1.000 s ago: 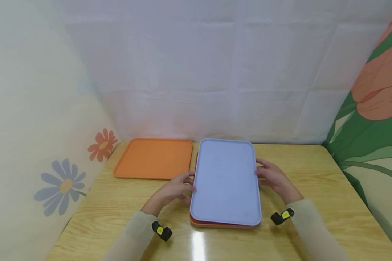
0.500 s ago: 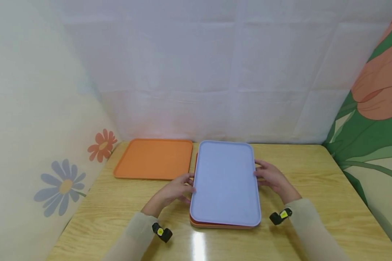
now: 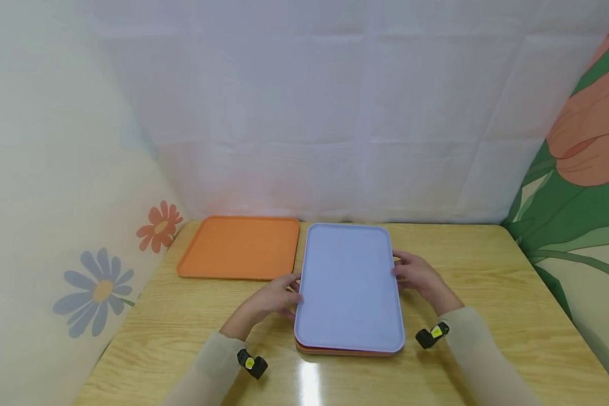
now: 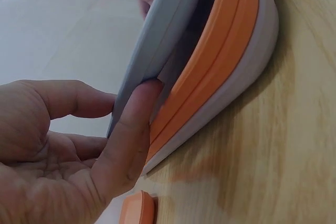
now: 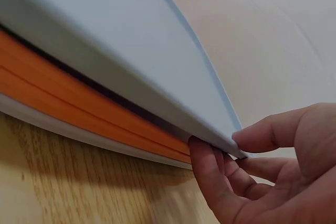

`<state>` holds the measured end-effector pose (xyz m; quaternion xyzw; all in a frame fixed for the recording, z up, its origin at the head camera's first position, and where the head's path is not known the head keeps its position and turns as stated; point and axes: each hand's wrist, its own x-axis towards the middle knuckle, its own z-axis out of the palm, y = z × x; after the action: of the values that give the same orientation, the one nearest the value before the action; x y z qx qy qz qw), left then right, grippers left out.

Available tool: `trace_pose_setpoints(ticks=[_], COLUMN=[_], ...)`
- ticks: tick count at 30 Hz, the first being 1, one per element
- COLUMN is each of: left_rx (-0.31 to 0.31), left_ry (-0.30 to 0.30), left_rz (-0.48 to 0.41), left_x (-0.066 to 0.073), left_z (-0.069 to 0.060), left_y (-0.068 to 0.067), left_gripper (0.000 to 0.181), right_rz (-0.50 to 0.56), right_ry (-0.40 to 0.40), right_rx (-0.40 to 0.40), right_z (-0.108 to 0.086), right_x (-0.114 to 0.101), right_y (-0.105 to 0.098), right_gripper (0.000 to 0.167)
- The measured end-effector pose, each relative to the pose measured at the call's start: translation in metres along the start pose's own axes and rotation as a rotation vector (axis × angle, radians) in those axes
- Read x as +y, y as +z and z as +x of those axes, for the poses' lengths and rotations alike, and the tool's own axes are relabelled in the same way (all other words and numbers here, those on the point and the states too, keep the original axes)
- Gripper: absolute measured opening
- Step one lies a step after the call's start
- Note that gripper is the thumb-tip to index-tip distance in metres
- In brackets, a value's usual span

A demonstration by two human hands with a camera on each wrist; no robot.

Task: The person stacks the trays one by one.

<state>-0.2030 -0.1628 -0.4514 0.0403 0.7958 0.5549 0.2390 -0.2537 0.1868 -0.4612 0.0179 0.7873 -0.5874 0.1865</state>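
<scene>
A light blue tray (image 3: 350, 287) lies over a stack of trays, its edge slightly raised from those beneath. My left hand (image 3: 268, 300) pinches its left edge, thumb on the rim and fingers below, as the left wrist view shows. On the opposite side my right hand (image 3: 426, 282) pinches the right edge between thumb and fingers. Under the blue tray, orange trays (image 4: 233, 40) and a pale tray at the bottom (image 4: 262, 40) show in the left wrist view, with a dark gap below the blue one.
A separate orange tray (image 3: 239, 247) lies on the wooden table (image 3: 147, 332) at the back left. Behind the table hangs a white cloth (image 3: 304, 113). Flower-patterned panels stand at the left (image 3: 40, 169) and right (image 3: 588, 214).
The blue tray has come slightly nearer and lower over the stack, its far edge moving toward me. Both hands have moved with it, the right one also a little to the left.
</scene>
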Motion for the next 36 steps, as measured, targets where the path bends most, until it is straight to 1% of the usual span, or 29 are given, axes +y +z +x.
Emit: trace_pose_setpoints(ticks=[4, 8, 13, 18, 23, 28, 33, 36], left_rx=[-0.005, -0.005, 0.008, 0.029, 0.040, 0.020, 0.015, 0.014], left_ry=[-0.006, -0.014, 0.002, 0.021, 0.023, 0.028, 0.002, -0.009], left_rz=[0.008, 0.006, 0.018, 0.050, 0.069, 0.061, 0.069, 0.071], left_x=[-0.001, -0.002, -0.002, -0.003, -0.006, -0.008, -0.009, -0.009], left_z=[0.000, -0.001, -0.002, -0.002, -0.001, -0.001, -0.001, -0.003], left_y=[0.000, 0.001, 0.003, 0.004, 0.002, 0.000, -0.001, -0.001], left_gripper=[0.064, 0.065, 0.065, 0.067, 0.069, 0.070, 0.070, 0.070], right_rz=[-0.029, -0.076, -0.128, -0.164, -0.189, -0.201, -0.153, -0.119], right_ry=[-0.008, 0.010, 0.031, 0.023, 0.016, 0.011, 0.004, 0.014], right_rx=[-0.002, 0.012, 0.036, 0.039, 0.058, 0.062, 0.041, 0.034], right_z=[0.000, 0.002, 0.003, 0.001, 0.001, 0.002, 0.002, 0.002], right_x=[-0.002, -0.002, -0.004, -0.003, 0.000, 0.004, 0.007, 0.007], right_y=[0.001, 0.002, 0.004, 0.006, 0.009, 0.011, 0.012, 0.012], right_gripper=[0.063, 0.062, 0.063, 0.061, 0.058, 0.058, 0.060, 0.060])
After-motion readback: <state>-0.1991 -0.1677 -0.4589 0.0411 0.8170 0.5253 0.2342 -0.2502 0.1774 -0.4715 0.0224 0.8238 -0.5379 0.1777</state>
